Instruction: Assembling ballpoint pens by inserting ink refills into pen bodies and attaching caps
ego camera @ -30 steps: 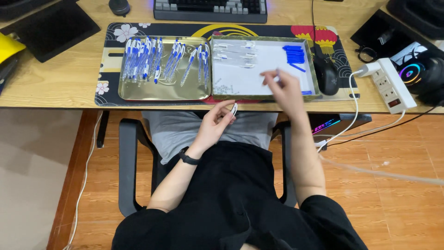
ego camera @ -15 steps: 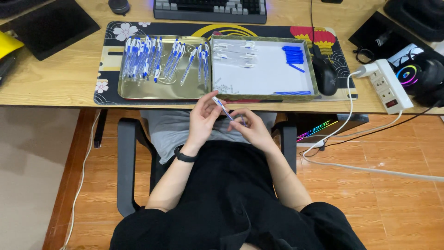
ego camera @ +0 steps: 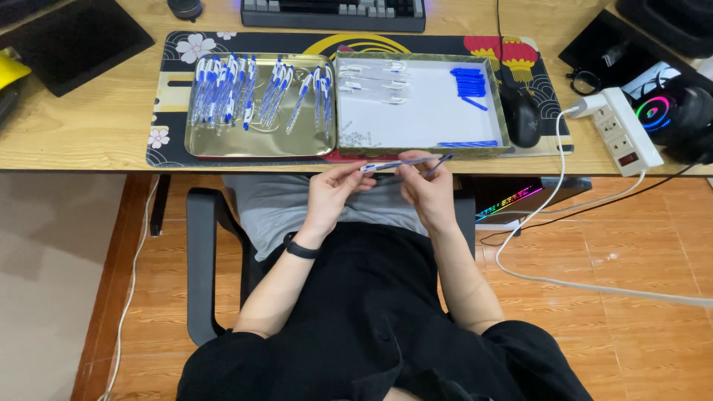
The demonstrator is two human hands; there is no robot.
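Note:
My left hand (ego camera: 333,194) pinches a clear pen barrel (ego camera: 394,164) that lies level just under the table edge. Close beside it, my right hand (ego camera: 425,190) grips a thin blue refill (ego camera: 438,164), its tip angled up to the right near the barrel's end. On the desk above, a gold metal tray (ego camera: 256,141) holds several finished blue-and-white pens (ego camera: 238,89). A white-lined box (ego camera: 420,119) to its right holds clear barrels, a stack of blue refills (ego camera: 468,80) and small springs.
A black mouse (ego camera: 522,116) lies right of the box, then a white power strip (ego camera: 622,126) with its cord hanging down. A keyboard (ego camera: 334,13) sits at the back, headphones (ego camera: 672,111) at far right. My chair is under the desk.
My right hand came back from the white box with a blue refill and met my left hand below the table edge. The pen barrel has turned from tilted to level.

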